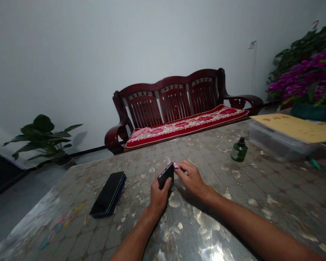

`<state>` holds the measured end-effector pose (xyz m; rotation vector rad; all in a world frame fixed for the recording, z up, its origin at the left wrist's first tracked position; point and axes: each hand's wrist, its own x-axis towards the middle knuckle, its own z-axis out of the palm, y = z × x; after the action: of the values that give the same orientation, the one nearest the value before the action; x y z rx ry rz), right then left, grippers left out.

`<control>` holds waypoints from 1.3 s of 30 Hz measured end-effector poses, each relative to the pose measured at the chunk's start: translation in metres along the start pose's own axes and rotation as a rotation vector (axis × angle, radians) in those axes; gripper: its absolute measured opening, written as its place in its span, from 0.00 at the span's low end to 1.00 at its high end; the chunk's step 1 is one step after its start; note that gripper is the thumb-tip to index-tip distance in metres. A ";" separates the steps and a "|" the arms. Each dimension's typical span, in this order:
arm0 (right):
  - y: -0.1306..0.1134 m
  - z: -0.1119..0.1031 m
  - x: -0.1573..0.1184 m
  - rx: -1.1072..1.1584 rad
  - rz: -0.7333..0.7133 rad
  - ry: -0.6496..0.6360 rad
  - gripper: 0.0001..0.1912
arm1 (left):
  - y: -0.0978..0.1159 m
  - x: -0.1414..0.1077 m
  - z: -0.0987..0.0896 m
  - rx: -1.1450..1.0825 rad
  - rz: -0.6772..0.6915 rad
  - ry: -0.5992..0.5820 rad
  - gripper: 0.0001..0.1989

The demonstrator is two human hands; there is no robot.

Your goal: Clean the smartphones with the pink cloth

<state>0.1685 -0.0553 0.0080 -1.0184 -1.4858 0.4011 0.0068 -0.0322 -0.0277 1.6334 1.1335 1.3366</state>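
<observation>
A dark phone is held tilted up on its edge above the table by my left hand, with the thumb on its near face. My right hand is at the phone's far right end, fingers pinched on a small pink piece that touches or nearly touches the phone. What the pink piece is cannot be made out. Left of my hands, a stack of dark phones lies flat on the patterned table.
Colourful clips or bands lie at the left. A green bottle stands right of centre, beside a clear plastic box with a yellow sheet on top. Purple flowers stand behind. A wooden bench is beyond the table.
</observation>
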 end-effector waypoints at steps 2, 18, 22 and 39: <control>0.004 0.001 -0.003 -0.015 0.005 -0.023 0.13 | -0.001 0.000 0.000 0.013 0.046 -0.006 0.19; 0.038 0.014 -0.019 -0.152 0.106 -0.253 0.12 | 0.001 -0.001 -0.005 -0.261 -0.234 0.076 0.17; 0.031 0.012 -0.020 -0.173 0.089 -0.268 0.12 | 0.014 0.003 -0.003 -0.513 -0.257 0.105 0.26; 0.005 0.014 -0.021 -0.141 -0.207 -0.001 0.12 | 0.048 0.033 -0.011 -1.168 -0.778 0.369 0.22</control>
<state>0.1553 -0.0644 -0.0119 -0.9621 -1.6199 0.1507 0.0069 -0.0179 0.0299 0.0795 0.7493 1.3289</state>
